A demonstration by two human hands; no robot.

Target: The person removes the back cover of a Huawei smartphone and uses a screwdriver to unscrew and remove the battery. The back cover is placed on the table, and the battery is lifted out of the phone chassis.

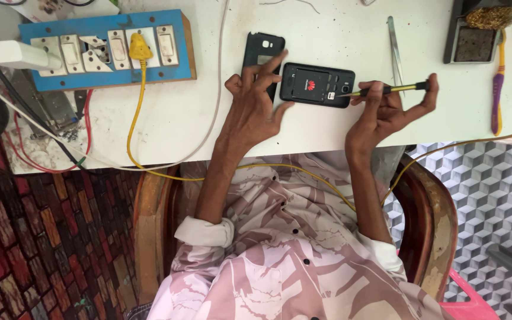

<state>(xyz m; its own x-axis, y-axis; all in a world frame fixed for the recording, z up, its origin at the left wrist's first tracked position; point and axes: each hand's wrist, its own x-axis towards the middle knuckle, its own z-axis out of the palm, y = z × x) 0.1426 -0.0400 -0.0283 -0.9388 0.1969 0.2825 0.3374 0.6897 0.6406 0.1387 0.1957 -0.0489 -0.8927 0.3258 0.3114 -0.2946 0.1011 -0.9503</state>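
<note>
Left hand: your left hand (pixel 255 109) lies spread on the white worktable (pixel 339 35), fingers fanned toward 12 o'clock; the fingertips press down on the left end of the opened phone and overlap the back cover beside it.
Right hand: your right hand (pixel 386 109) pinches a screwdriver (pixel 386 90) between thumb and forefinger, the remaining fingers curled loosely outward toward 3 o'clock.
Opened phone: a black smartphone (pixel 317 84) with its back removed lies flat, long axis running 9 to 3 o'clock, just above the table's near edge and between your two hands; the battery fills its left part.
Screwdriver tip: the thin shaft points toward 9 o'clock and its tip touches the phone's right end, near the card slots.
Back cover: a dark phone back cover (pixel 262 50) lies inner side up at 10 o'clock from the phone, touching or just beside it; which one cannot be told.
Tweezers: steel tweezers (pixel 395 50) lie at 1 o'clock from the phone, pointing roughly 12 to 6 o'clock.
Switchboard: a blue switchboard (pixel 108 50) with white switches sits well apart at 9 o'clock; a yellow plug (pixel 140 47) is seated in it.
Yellow cable: its yellow cable (pixel 134 127) runs down off the table edge and across your lap.
Tray: a dark tray (pixel 475 35) holding brass wool stands at 2 o'clock.
</note>
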